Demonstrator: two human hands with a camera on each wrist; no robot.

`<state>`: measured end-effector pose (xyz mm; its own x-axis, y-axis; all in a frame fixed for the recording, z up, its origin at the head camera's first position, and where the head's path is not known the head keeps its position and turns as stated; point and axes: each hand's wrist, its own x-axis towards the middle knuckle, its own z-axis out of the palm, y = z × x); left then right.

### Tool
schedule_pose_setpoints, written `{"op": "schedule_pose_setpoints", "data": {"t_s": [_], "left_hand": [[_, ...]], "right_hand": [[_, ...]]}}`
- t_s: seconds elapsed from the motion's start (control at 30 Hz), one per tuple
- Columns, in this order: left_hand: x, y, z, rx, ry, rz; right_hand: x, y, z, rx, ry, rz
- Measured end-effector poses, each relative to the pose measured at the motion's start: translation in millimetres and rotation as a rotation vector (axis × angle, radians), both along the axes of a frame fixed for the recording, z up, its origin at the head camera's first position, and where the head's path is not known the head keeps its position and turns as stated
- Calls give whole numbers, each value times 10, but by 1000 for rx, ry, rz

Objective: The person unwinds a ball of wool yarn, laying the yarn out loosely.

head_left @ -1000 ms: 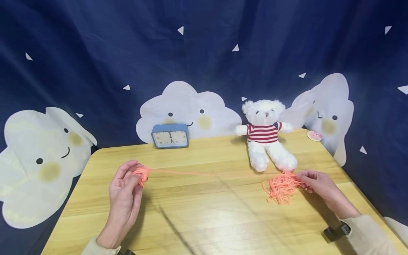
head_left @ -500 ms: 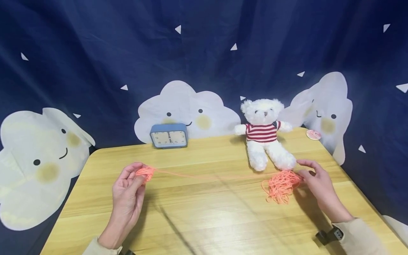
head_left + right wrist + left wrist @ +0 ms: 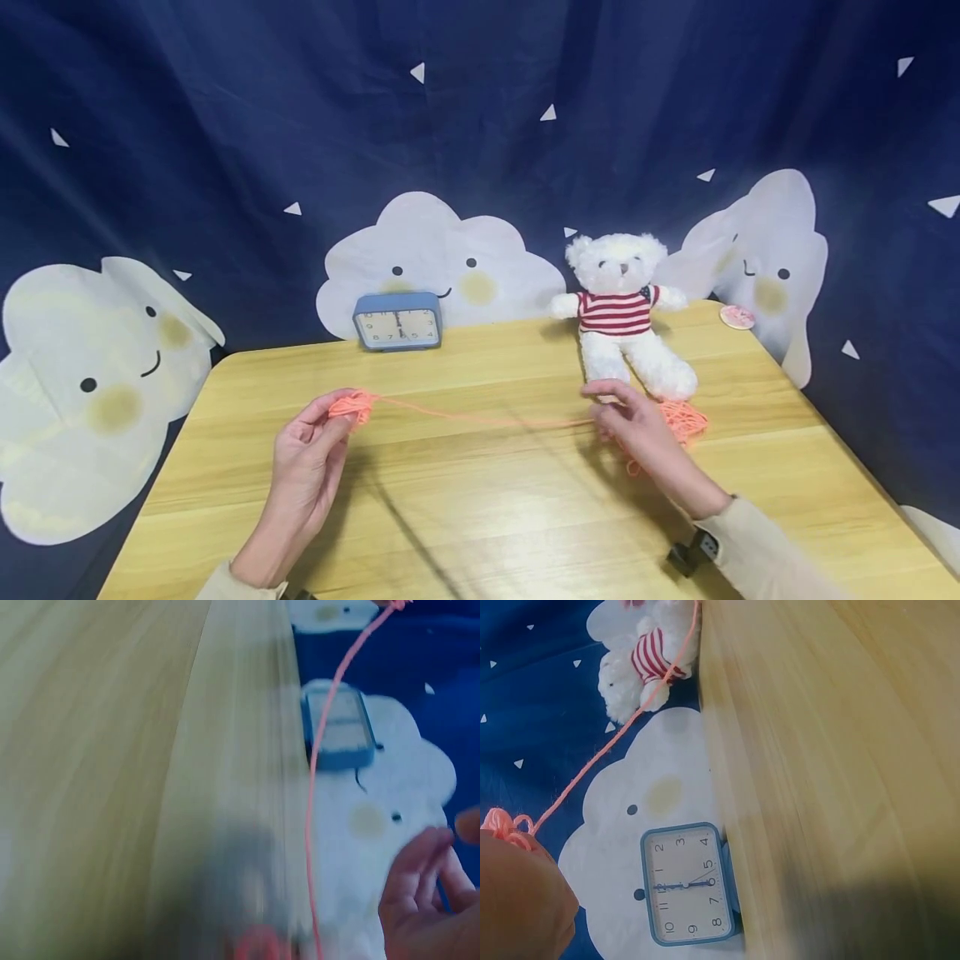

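Observation:
My left hand [image 3: 306,471] pinches a small wound bundle of orange yarn [image 3: 354,406] between thumb and fingers, above the table's left side. From it a slightly sagging strand [image 3: 480,418] runs right, toward my right hand [image 3: 643,433]. That hand is over the loose yarn pile [image 3: 684,422] and covers much of it. In the right wrist view the right fingers [image 3: 420,874] are loosely bent and hold nothing, with the strand [image 3: 310,825] passing apart from them. The left wrist view has the bundle's loops [image 3: 510,825] poking out past the left hand.
A white teddy bear [image 3: 617,315] in a striped shirt sits at the back right, just behind the yarn pile. The blue clock [image 3: 398,321] stands at the table's back edge. A round pink item [image 3: 737,317] lies at the back right corner. Behind hangs a dark blue curtain [image 3: 480,108].
My right hand has left the pile's right edge and moved left across its front, fingers loosened. My left hand, still gripping the bundle, has shifted slightly right. The strand now sags more.

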<state>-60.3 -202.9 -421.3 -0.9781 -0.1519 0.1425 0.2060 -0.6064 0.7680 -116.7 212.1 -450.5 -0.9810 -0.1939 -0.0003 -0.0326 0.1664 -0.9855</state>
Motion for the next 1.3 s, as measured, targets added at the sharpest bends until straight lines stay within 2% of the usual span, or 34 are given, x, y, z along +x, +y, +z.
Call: {"op": "schedule_pose_setpoints", "data": {"t_s": [0.1,0.23,0.37,0.5,0.63,0.8,1.1,1.3], "left_hand": [[2,-6,-3,0,5,-8],[0,6,-7,-4,2,-21],[3,22,-13,2,5,-35],[2,26,-29,5,45,-73],[-2,14,-42,6,93,-116],[-1,7,-37,-1,119,-134],[13,-10,-16,57,121,-112],[27,-64,3,82,132,-97]], "right_hand": [[-64,-244,-64,3,-32,180],[-133,-579,-137,-62,-73,369],[-172,-843,-148,-107,-104,496],[-186,-944,-131,-77,-116,563],[-189,-905,-132,-41,-124,583],[-197,-751,-126,-3,-111,549],[-173,-356,27,39,-18,471],[-168,-56,108,124,67,418]]}}
